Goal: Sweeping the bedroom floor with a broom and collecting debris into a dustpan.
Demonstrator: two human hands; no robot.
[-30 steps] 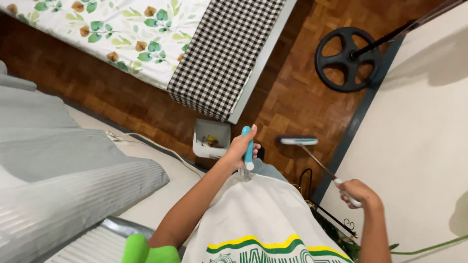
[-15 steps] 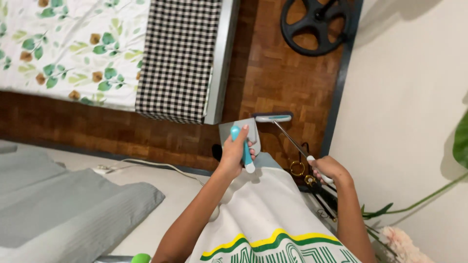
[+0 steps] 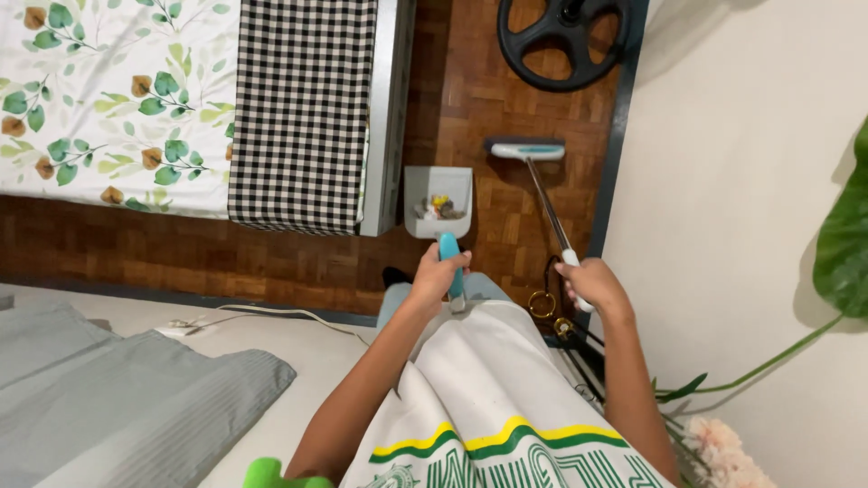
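Note:
My left hand (image 3: 438, 274) grips the teal handle of a grey dustpan (image 3: 438, 194) held low over the wooden floor, with small colourful bits of rubbish lying in the pan. My right hand (image 3: 592, 285) holds the thin handle of a long broom. The broom head (image 3: 525, 147), grey with a teal stripe, rests on the floor just right of the dustpan. Both arms reach forward over my white shirt with yellow and green bands.
A bed with a leaf-print sheet (image 3: 108, 99) and a black-and-white checked cloth (image 3: 303, 113) stands to the left of the dustpan. A black wheel-shaped object (image 3: 565, 41) lies on the floor ahead. A white wall (image 3: 741, 181) with a dark skirting runs on the right, with green plant leaves (image 3: 845, 244). Grey bedding (image 3: 117, 407) lies at lower left.
The view has swung so the bed and wheel now lie further up and left. The dustpan and broom head have moved forward on the floor; both hands keep their hold.

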